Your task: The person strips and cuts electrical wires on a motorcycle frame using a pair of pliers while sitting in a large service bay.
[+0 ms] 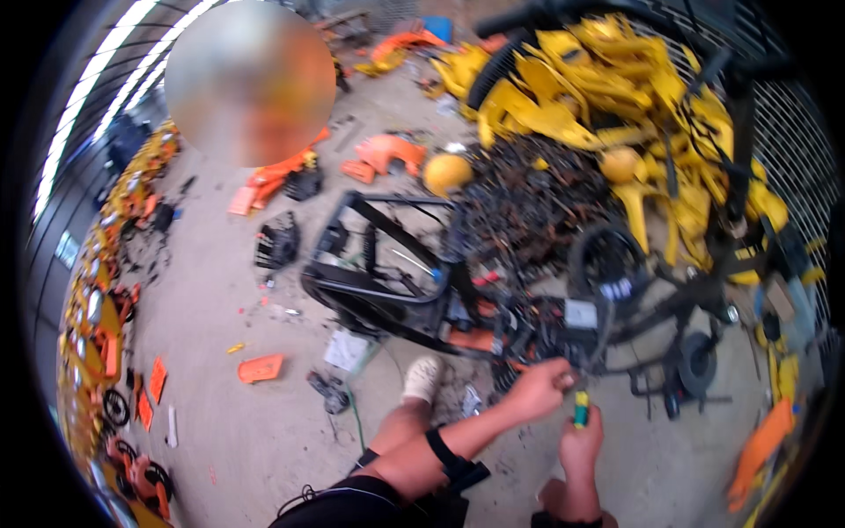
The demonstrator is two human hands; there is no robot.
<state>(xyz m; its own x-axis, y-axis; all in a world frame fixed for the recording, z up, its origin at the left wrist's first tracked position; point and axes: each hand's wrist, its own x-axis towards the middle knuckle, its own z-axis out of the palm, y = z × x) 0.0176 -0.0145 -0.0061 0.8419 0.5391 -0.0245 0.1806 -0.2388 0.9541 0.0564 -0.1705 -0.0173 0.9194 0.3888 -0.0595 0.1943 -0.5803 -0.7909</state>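
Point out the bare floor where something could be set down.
Bare concrete lies left of the black frame, between it and the orange plate. More lies lower right, past the right hand. It is crowded around the left hand, the scrap heap and the yellow panels.

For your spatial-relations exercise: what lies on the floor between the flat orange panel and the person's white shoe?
In the head view, between the orange panel and the white shoe: a white sheet and a dark part.
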